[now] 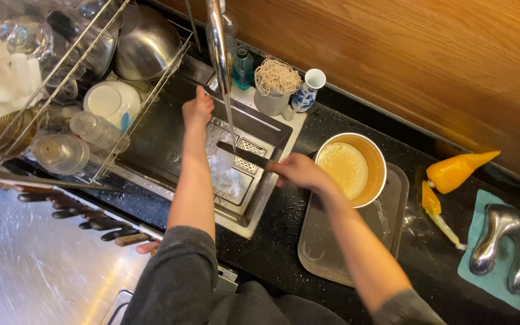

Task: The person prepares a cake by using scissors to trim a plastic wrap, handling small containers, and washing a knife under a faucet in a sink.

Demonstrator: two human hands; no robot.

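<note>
Fingers of our right hand [299,170] are closed round the handle of a knife [243,153], blade pointing left over the sink [151,144], right under the thin water stream from the tap [218,42]. Left hand [198,108] is up at the back of the sink by the tap base; fingers look curled on something there, probably the lever, but we can't tell for sure.

Nearby: bowl [351,168] with pale liquid sits on a tray [326,253] on the bench, just right of the knife hand. Rack [73,90] with glasses and plates is left of the sink. Yellow piping bag [455,171] lies further right.

Our read on doing this well: keep the edge facing away from the left forearm, keep the blade low in the stream so spray stays in the sink, tilt tip-down so water runs off the tip rather than back to the handle, and grip firm since the handle is likely wet.
</note>
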